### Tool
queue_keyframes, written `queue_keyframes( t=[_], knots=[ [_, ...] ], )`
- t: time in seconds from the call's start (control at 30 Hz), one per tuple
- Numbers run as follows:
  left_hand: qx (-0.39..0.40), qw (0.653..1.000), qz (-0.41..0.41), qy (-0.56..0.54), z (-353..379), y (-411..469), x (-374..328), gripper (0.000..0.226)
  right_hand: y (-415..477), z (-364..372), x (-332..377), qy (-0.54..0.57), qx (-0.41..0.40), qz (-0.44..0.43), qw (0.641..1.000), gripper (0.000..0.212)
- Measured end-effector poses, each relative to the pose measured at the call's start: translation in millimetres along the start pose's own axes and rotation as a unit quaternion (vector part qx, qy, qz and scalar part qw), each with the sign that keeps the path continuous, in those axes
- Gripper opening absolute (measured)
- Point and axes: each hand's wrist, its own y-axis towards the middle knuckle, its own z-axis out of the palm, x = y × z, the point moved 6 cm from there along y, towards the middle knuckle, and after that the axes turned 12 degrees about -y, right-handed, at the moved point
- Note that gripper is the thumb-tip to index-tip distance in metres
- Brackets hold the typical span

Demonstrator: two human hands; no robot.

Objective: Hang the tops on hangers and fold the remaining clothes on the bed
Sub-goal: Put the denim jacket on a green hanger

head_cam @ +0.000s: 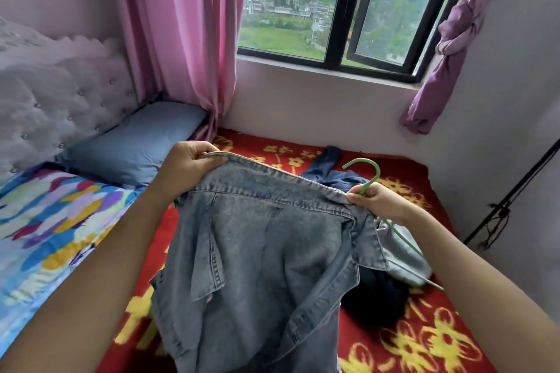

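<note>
A faded grey-blue denim jacket (260,254) hangs in front of me above the bed, its back toward me. My left hand (185,165) grips the collar's left end. My right hand (377,201) pinches the collar's right end together with a green hanger (368,171), whose hook points up and whose arm runs down to the right. On the red flowered blanket (424,339) behind lie a dark blue garment (331,172), a light grey garment (403,257) and a black garment (375,297), partly hidden by the jacket.
A blue pillow (136,145) and a tufted headboard (54,100) are at the left, with a colourful quilt (51,221) below them. Pink curtains (181,30) and a window (339,9) stand behind the bed. A wall and a dark rod (512,191) close the right side.
</note>
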Motion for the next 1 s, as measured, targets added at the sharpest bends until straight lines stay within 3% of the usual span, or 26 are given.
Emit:
queue_keyframes(
  t=[0.1,0.2,0.4,0.5,0.67,0.8,0.9,1.0],
  knots=[
    [-0.002,1.000,0.009,0.024,-3,-1,-8,0.016,2,-2,2,0.009,-0.045,0.005,0.999,0.025],
    [0.008,0.999,0.018,0.039,-5,2,-17,0.018,2,-10,2,0.094,-0.085,0.027,0.992,0.024],
    [-0.002,0.997,0.023,0.074,-15,9,-18,0.018,1,-24,6,0.228,-0.076,0.040,0.970,0.021],
    [-0.060,0.990,0.009,0.125,-22,15,2,0.016,-3,-29,16,0.238,-0.084,0.036,0.967,0.020],
    [-0.128,0.947,-0.053,0.291,-5,20,34,0.020,-5,-40,60,0.313,-0.134,0.042,0.939,0.026],
    [-0.066,0.977,-0.021,0.202,24,6,32,0.024,-4,-36,94,0.373,-0.138,0.058,0.916,0.028],
    [0.047,0.998,-0.024,-0.026,54,-24,9,0.069,0,-32,118,0.378,-0.169,0.064,0.908,0.032],
    [0.152,0.982,-0.054,-0.095,81,-43,5,0.082,3,-33,140,0.388,-0.195,0.065,0.899,0.030]
  ],
)
